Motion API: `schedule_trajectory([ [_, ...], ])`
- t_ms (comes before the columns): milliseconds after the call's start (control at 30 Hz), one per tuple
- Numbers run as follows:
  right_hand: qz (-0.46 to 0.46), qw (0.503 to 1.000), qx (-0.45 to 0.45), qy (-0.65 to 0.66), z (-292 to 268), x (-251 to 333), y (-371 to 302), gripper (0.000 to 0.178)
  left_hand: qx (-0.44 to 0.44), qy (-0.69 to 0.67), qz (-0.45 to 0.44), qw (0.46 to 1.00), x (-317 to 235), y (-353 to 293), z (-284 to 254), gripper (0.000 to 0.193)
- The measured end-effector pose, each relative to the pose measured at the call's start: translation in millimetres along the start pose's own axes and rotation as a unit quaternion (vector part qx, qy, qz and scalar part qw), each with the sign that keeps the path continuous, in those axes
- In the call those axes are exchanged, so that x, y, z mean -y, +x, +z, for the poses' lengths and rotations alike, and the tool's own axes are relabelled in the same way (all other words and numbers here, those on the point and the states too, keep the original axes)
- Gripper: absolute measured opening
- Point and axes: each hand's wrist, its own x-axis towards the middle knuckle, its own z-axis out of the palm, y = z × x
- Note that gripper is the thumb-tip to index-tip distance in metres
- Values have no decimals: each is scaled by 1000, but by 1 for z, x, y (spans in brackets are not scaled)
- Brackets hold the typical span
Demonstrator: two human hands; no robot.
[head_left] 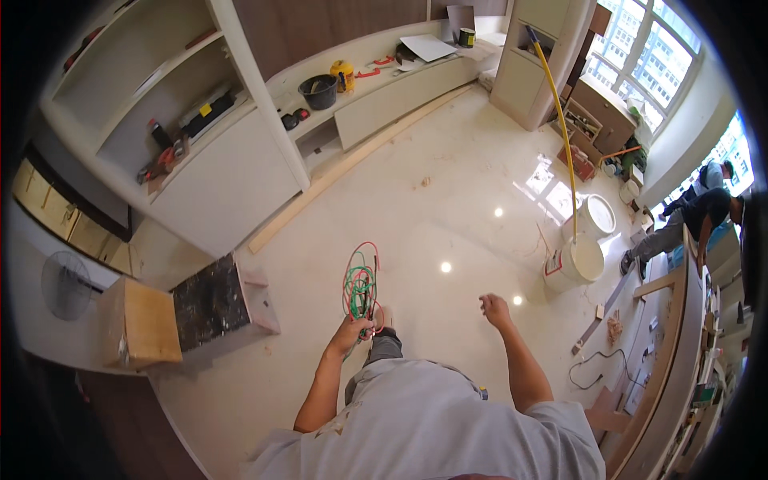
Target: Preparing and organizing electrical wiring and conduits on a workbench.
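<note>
My left hand (350, 334) is closed around a bundle of green and red electrical wires (360, 292). The wires hang in loose loops ahead of the hand, above the pale floor and beside my foot. A dark, thin piece shows among the loops, too small to make out. My right hand (494, 310) is held out to the right over the floor, its fingers curled in and nothing visible in them. It touches nothing; the nearest thing is a white bucket (578, 262) farther right.
A yellow pole (558, 104) leans from the buckets. Behind stands a low cabinet (400, 100) bearing a black bucket (318, 92) and tools. Left are a shelf unit (232, 168) and a wooden box (144, 320). A cable (588, 380) lies at right, near a workbench (664, 352) and other people (700, 212).
</note>
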Motion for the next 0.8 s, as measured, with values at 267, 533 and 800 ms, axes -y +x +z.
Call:
schedule_trajectory([
  [267, 172, 978, -117, 0, 25, -33, 34, 28, 84, 108, -3, 991, -170, 179, -9, 13],
  [533, 196, 957, -203, 60, -30, 19, 192, 41, 95, 108, 22, 989, -261, 345, 25, 12],
  [800, -117, 916, -370, -99, -230, 124, 475, 55, 57, 139, 30, 988, -319, 456, 40, 15],
])
